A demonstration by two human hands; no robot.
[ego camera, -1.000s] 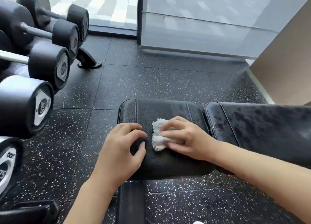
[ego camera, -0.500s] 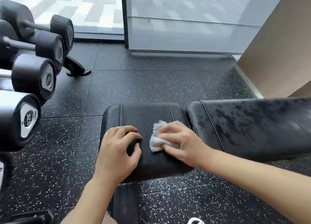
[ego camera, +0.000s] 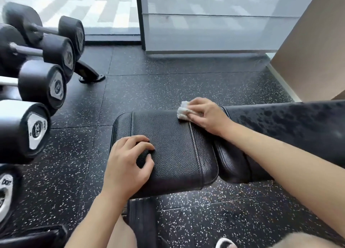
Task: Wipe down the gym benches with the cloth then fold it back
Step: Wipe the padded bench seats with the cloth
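Two bare hands are on the black leather seat pad (ego camera: 168, 145) of the gym bench. The right hand (ego camera: 207, 115) lies on the far edge of this pad, close to the seam before the long black back pad (ego camera: 291, 124), and its fingers are curled over a small crumpled white cloth (ego camera: 183, 110) and press it down on the leather. Only the left part of the cloth shows beyond the fingertips. The left hand (ego camera: 125, 163) rests on the near left part of the seat pad; its fingers are bent, the tips touch the leather, and it holds nothing.

The cloth is on the far side of the pad, well apart from the left hand, so the right hand is the only one placed to move it. I think the wiping step is in progress. The long axis of the bench runs to the right, and the back pad shows many dark wet spots, so the next stroke probably goes right, across the gap between the pads. Black round dumbbells (ego camera: 37, 87) stand on a rack at the left, over the speckled rubber floor (ego camera: 140, 91).
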